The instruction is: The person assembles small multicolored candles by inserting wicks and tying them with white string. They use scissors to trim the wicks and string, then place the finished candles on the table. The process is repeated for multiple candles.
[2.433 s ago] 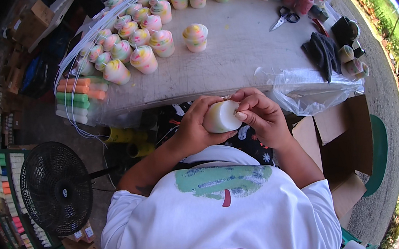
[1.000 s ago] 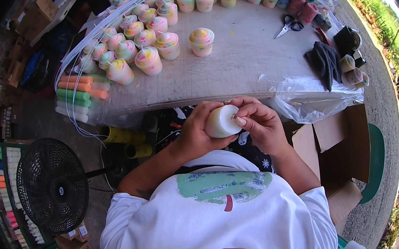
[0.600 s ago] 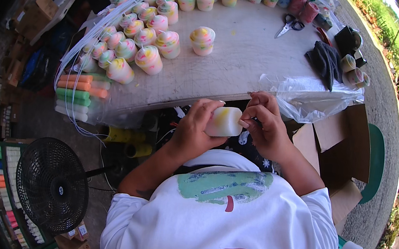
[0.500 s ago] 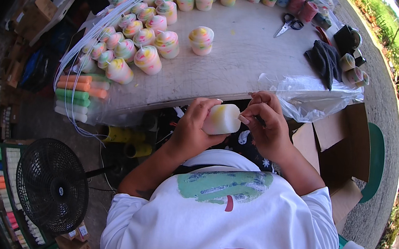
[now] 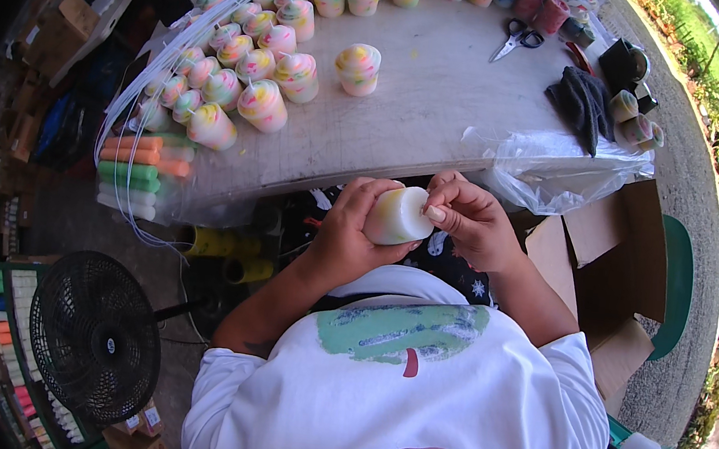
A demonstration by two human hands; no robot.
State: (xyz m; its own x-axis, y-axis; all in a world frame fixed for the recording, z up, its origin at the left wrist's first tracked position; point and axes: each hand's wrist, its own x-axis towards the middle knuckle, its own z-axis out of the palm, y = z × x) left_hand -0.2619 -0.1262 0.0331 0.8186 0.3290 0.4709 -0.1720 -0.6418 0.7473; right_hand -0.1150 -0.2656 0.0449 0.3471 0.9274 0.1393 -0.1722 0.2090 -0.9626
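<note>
A: Where is the candle (image 5: 394, 215) being held right now?

B: Above the lap, just off the near edge of the desk (image 5: 429, 117). It is being held tilted, its flat white base facing the right hand (image 5: 476, 227).

A: And the grip?

B: By the left hand (image 5: 351, 222) the candle's side is being clamped, fingers on the far side, thumb on the near. By the right, thumb and forefinger are being held close together at the base; whether they are meeting, or anything is being pinched there, cannot be told.

A: How far along is it all looking?

B: Many candles are standing in a cluster (image 5: 262, 105) on the desk, wicks showing on several, so most are looking fully formed. A lone candle (image 5: 358, 69) is standing apart on the bare part. The one in hand is looking fully shaped too, but its base is being attended to, so that part seems unfinished. How much is being left cannot be judged.

A: What is being hidden?

B: Its top is being turned away behind the left fingers, so no wick is being seen there. The far candles are being cut off at the upper edge. The white strands (image 5: 126, 91) are blurring into one another, and the carton's (image 5: 627, 246) inside is being lost in shadow.
</note>
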